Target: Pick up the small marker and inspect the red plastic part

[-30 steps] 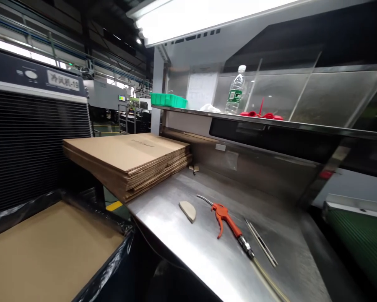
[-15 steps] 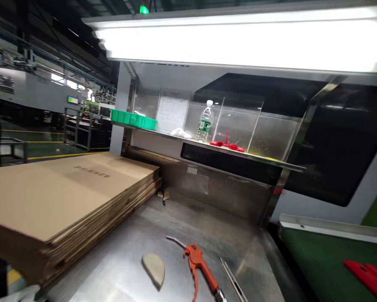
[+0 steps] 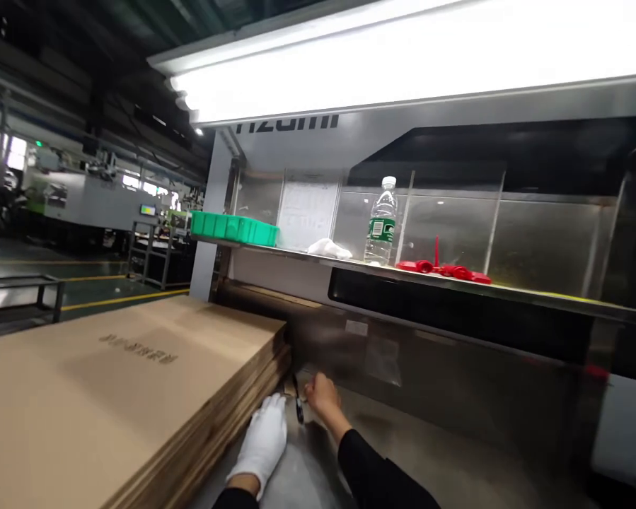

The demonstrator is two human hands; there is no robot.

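**Hands at the cardboard stack's corner**

Low in the frame's centre, the white-gloved left hand [image 3: 262, 442] lies flat and open against the layered edge of the flat brown cardboard stack [image 3: 121, 389]. The bare right hand [image 3: 322, 397] seems to pinch a small dark tool [image 3: 298, 406] on the brushed steel bench [image 3: 434, 459].

Matt cardboard stack [image 3: 126, 382]; brushed steel bench [image 3: 455, 459].

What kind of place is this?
Most likely a factory work station: a stack of flat cardboard sheets lies on a steel bench, with big machines across the hall.
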